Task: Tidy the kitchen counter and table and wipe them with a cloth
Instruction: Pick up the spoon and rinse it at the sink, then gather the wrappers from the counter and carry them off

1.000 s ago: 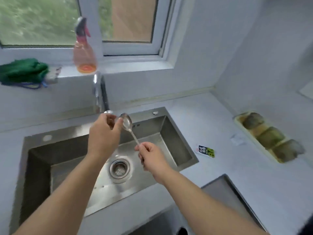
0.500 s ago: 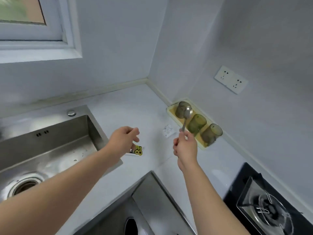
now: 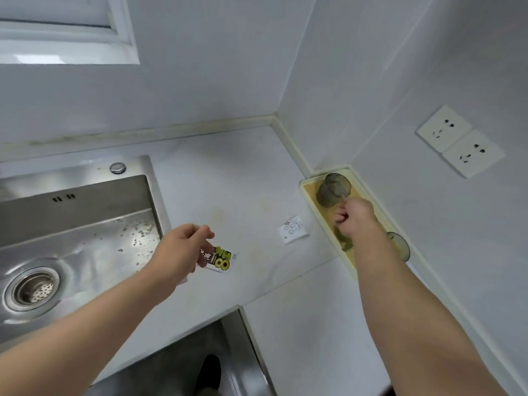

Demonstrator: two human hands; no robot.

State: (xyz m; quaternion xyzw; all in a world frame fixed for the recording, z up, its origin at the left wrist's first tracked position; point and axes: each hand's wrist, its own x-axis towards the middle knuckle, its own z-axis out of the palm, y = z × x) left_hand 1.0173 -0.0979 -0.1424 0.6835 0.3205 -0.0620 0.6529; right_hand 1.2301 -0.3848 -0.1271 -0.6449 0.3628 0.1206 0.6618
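My right hand (image 3: 354, 218) reaches over the yellow tray (image 3: 308, 187) by the right wall and pinches the handle of a metal spoon (image 3: 342, 197). The spoon's bowl end sits down inside the far tinted glass (image 3: 331, 187). My hand and forearm cover most of the middle glass (image 3: 344, 243). A third glass (image 3: 400, 247) shows behind my forearm. My left hand (image 3: 183, 252) hovers over the white counter (image 3: 228, 190) with loosely curled fingers and holds nothing. Just right of it lies a small green and brown packet (image 3: 221, 260).
A small white sachet (image 3: 293, 229) lies on the counter left of the tray. The steel sink (image 3: 77, 224) with its drain (image 3: 31, 288) fills the left side, with crumbs in its basin. Two wall sockets (image 3: 457, 141) are on the right wall.
I have turned from the sink to the counter corner. My right hand carried the spoon to the tray and lowered it into the far glass. My left hand let go of the spoon bowl.
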